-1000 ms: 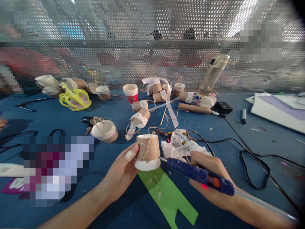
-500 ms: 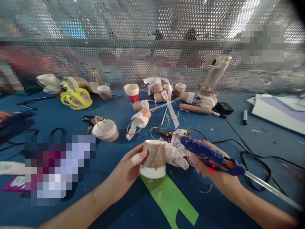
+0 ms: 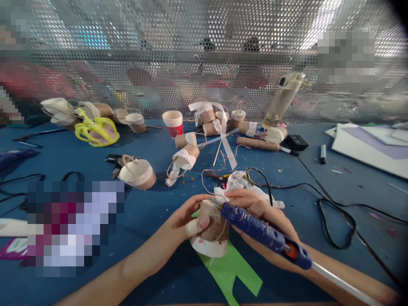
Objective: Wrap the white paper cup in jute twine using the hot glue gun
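Observation:
My left hand [image 3: 188,219] grips a small paper cup wrapped in brown twine [image 3: 212,231], held upside down and tilted, its white rim toward me. My right hand [image 3: 261,212] holds a blue hot glue gun [image 3: 264,233]; its nozzle touches the upper edge of the cup. A clear glue stick sticks out of the gun's back toward the lower right. Both hands hover over a green paper strip [image 3: 231,270] on the blue table [image 3: 159,204].
Several twine-wrapped cups [image 3: 138,174] lie scattered behind, with a red paper cup [image 3: 174,123], yellow scissors [image 3: 95,129], white lace ribbon [image 3: 225,136], a bottle [image 3: 282,100] and a black cable [image 3: 334,212]. A perforated metal screen [image 3: 204,63] closes off the back. White sheets [image 3: 369,148] lie at right.
The glue gun swung from beside the cup up and away, then came back down onto the cup's top edge. The cup dropped lower and tilted toward me.

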`<state>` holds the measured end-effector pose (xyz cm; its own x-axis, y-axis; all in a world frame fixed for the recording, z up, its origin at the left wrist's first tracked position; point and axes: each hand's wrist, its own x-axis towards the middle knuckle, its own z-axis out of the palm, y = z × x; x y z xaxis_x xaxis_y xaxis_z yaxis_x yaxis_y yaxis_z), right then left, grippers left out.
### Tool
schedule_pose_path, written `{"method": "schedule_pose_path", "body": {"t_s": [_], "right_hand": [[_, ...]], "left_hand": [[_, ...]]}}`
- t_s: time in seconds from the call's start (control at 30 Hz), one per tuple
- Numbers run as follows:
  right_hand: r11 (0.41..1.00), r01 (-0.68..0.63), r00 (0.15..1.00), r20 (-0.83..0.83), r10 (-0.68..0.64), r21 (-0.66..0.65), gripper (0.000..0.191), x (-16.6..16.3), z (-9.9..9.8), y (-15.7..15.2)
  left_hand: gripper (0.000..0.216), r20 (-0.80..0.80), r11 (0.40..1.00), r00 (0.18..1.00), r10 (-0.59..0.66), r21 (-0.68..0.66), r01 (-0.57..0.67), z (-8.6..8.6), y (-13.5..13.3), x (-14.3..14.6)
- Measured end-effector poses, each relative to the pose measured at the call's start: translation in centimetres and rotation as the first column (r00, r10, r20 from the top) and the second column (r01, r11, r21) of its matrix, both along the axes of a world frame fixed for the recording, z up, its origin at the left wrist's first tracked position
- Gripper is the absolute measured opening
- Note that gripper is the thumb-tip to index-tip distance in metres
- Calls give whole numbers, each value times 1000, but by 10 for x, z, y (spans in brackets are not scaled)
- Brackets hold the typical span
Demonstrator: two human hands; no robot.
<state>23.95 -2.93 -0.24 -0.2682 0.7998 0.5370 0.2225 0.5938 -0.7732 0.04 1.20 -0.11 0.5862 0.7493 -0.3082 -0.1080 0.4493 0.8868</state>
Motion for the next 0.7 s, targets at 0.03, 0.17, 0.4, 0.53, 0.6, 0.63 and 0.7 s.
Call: {"method": "schedule_pose_path", "body": {"t_s": [0.03,0.17,0.4,0.53,0.6,0.63,0.7], "right_hand": [[999,-39,999,11,38,27,27,0,0,2],[989,-117,992,59,112,85,18,5,-5,7],[983,-86,994,87,73,161,14,8,-9,7],[980,-123,992,49,117,158,14,6,-7,7],[987,-106,994,0,106,118,14,5,-7,4],[992,-83,996,-18,85,97,15,5,-7,2],[999,-21,999,-38,22,38,21,4,-8,-2]], "left_hand": [[40,3,1000,1000,-1,2,1,1,0,0],[38,-5,1000,1000,7,-7,-7,4,-1,2],[41,-42,999,998,38,-27,-39,-2,1,0],[42,-18,993,993,114,-37,-114,-5,2,1],[43,-6,990,990,139,-31,-139,-5,3,1],[43,-4,989,989,148,-29,-148,-5,3,1],[42,-8,985,986,167,-34,-167,-4,3,2]]}}
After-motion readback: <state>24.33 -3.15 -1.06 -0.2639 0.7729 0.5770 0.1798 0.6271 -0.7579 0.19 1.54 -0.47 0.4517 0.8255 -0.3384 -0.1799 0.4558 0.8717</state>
